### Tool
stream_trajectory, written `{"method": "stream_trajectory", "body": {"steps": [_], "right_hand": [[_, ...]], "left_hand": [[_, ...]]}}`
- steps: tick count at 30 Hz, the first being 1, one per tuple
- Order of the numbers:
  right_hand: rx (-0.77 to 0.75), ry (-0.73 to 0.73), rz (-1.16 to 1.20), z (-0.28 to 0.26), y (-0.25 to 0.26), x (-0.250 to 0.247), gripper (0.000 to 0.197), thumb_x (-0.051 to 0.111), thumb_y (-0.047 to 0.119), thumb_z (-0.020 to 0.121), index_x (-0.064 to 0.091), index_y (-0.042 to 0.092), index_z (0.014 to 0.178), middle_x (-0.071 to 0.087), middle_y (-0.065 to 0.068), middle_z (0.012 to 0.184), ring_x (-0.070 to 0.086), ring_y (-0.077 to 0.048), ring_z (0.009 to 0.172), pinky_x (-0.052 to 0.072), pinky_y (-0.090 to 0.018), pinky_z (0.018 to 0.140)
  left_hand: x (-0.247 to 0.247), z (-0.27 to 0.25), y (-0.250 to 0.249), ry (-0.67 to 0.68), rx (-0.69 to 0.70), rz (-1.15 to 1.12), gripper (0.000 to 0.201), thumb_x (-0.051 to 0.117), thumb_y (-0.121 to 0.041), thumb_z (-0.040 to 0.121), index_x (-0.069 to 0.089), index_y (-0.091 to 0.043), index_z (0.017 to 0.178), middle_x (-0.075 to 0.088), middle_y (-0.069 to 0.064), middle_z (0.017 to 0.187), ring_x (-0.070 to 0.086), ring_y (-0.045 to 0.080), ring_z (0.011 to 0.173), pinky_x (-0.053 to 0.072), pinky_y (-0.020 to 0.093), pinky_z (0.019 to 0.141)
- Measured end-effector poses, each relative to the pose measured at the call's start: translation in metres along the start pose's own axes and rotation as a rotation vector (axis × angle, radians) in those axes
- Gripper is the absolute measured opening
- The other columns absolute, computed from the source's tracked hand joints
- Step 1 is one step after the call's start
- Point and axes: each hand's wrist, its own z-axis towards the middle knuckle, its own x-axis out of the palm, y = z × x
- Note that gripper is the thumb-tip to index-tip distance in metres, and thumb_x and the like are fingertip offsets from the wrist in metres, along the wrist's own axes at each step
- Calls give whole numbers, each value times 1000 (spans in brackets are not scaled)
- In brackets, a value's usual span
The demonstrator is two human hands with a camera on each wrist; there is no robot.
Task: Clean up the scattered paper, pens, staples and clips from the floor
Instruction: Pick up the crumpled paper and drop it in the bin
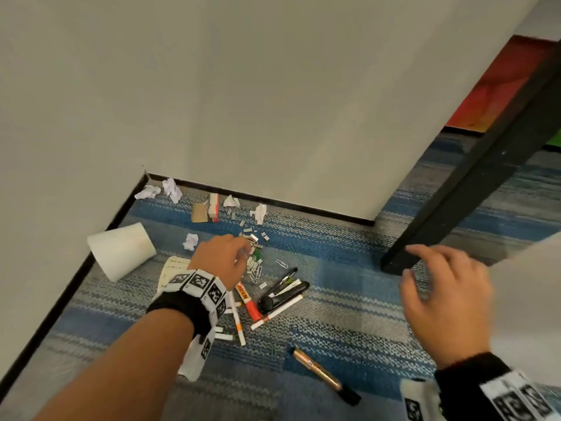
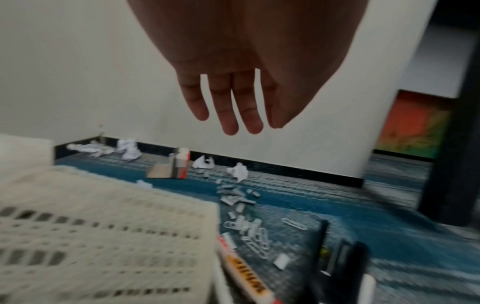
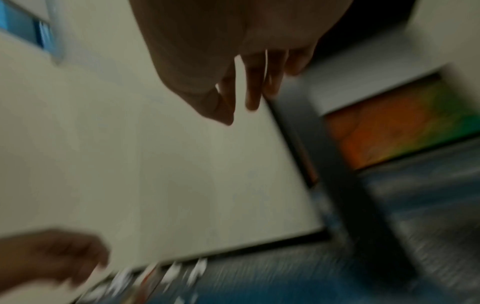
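The left hand (image 1: 223, 256) hangs over the mess on the striped blue carpet (image 1: 349, 314), its grip apart: in the left wrist view the fingers (image 2: 228, 107) point down, straight and holding nothing. Staples (image 1: 252, 235) and paper clips (image 1: 256, 270) lie at 3 o'clock of its fingertips. At 5 o'clock lie a black stapler (image 1: 280, 291), a red marker (image 1: 247, 300) and white pens (image 1: 277, 312); a gold marker (image 1: 321, 375) lies nearer the camera. Crumpled paper balls (image 1: 170, 188) lie along the wall at 12 o'clock, beside a small open staple box (image 1: 209, 209). A white bin (image 1: 121, 250) lies tipped at 9 o'clock. The right hand (image 1: 446, 296) hovers at 3 o'clock near a black leg (image 1: 473, 189), grip apart and empty.
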Motion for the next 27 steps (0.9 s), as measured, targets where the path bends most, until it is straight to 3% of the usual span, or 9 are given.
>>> {"method": "stream_trajectory", "body": {"steps": [2,6,8,12,15,19,21,23,27], "right_hand": [[-139,197,53,9,34,48,36,46,34,80,64,20,108,59,-5,101,53,-30,91,41,-39,76],[-313,420,87,44,71,131,31,57,23,80,64,16,109,60,-8,99,57,-31,89,49,-40,75],[-338,616,74,59,93,164,36,54,21,85,57,16,121,55,-9,109,54,-30,98,49,-41,82],[-425,837,25,99,129,223,47,47,14,89,42,19,136,41,-11,129,53,-32,109,48,-41,91],[-507,909,-49,129,153,256,62,53,6,84,34,21,141,29,-13,144,50,-37,118,46,-43,96],[-599,996,-213,155,166,286,88,64,2,77,18,27,149,15,-8,155,42,-36,128,42,-45,102],[-615,1020,-289,159,163,293,81,62,5,81,21,27,148,21,-7,153,42,-34,128,44,-44,101],[-574,987,-304,157,161,293,62,58,7,84,35,23,140,34,-8,144,46,-32,122,47,-43,93],[-487,818,-108,137,162,286,26,49,17,90,53,11,116,49,-11,124,50,-31,111,50,-43,85]], "left_hand": [[-4,9,17,17,-63,32,22,45,-26,90,58,-28,107,61,-1,100,58,23,98,45,38,88],[-15,32,52,67,-177,89,21,44,-27,91,55,-29,109,59,0,110,56,23,103,43,42,93],[-19,43,70,81,-226,101,20,44,-26,92,54,-27,109,57,2,111,56,26,104,42,41,93],[-18,62,115,213,-326,80,24,45,-21,91,51,-26,114,49,4,117,55,25,102,45,41,93],[-7,70,140,309,-343,66,35,51,-14,89,48,-25,122,46,8,124,53,27,108,45,40,95],[10,71,150,331,-370,5,47,51,-6,87,42,-24,129,35,10,137,52,32,114,44,43,97],[16,73,151,343,-368,-17,51,51,-5,87,38,-25,132,30,10,140,52,33,114,45,42,96],[17,77,153,360,-353,-24,57,53,-9,88,32,-28,137,28,8,143,51,32,116,45,41,96],[15,92,154,466,-285,20,62,54,-16,90,24,-32,142,23,7,147,46,29,123,39,38,104]]}}
